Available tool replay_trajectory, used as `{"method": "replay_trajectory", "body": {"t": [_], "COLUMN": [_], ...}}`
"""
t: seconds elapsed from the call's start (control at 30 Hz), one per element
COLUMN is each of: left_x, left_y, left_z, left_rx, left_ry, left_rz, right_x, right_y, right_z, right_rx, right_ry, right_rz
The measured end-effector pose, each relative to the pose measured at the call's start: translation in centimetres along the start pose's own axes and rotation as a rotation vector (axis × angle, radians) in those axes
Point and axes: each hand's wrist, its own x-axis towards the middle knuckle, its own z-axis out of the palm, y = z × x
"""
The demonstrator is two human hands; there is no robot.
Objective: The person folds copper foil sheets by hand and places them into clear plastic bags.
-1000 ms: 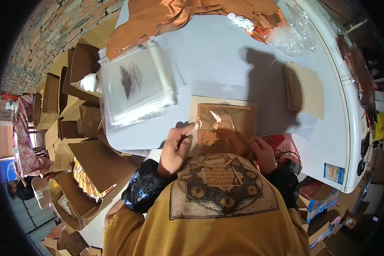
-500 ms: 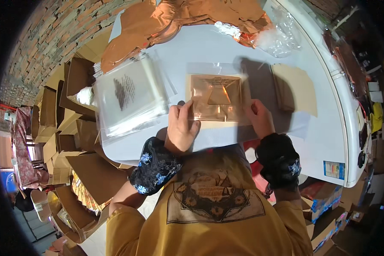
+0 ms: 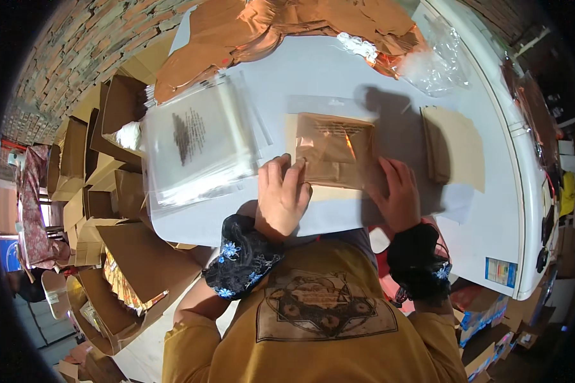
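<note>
1. We are keeping the stack of clear plastic sleeves (image 3: pixel 201 147) just beside our left, within reach.
2. Our left hand (image 3: pixel 281 198) is lying flat and open, fingers pressing the near left edge of the folded copper-brown garment in its clear bag (image 3: pixel 335 150) to steady it.
3. Our right hand (image 3: pixel 399 195) is spreading open on the bag's right edge, gripping nothing.
4. The flat tan cardboard sheets (image 3: pixel 453 147) are waiting farther right.

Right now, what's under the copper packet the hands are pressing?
A tan card shows at the copper packet's left edge and below it, all inside a clear sleeve on the table. The card's middle is covered.
</note>
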Motion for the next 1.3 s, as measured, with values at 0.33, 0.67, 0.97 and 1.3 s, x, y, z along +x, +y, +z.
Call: {"method": "replay_trajectory", "body": {"t": [0.33, 0.67, 0.97, 1.3], "left_x": [0.0, -0.8, -0.8, -0.9], "left_y": [-0.2, -0.7, -0.6, -0.9], "left_z": [-0.6, -1.0, -1.2, -1.1], "left_rx": [0.043, 0.030, 0.011, 0.047], "left_ry": [-0.155, -0.161, -0.136, -0.156], "left_rz": [0.085, 0.053, 0.060, 0.100], "right_x": [-0.5, 0.9, 0.4, -0.1], "right_y": [1.8, -1.2, -2.7, -5.2], "right_z": [-0.9, -2.0, 0.4, 1.4], "right_rx": [-0.005, -0.017, 0.057, 0.029], "right_ry": [-0.098, -0.071, -0.102, -0.193], "right_rz": [-0.104, -0.349, -0.489, -0.336]}}
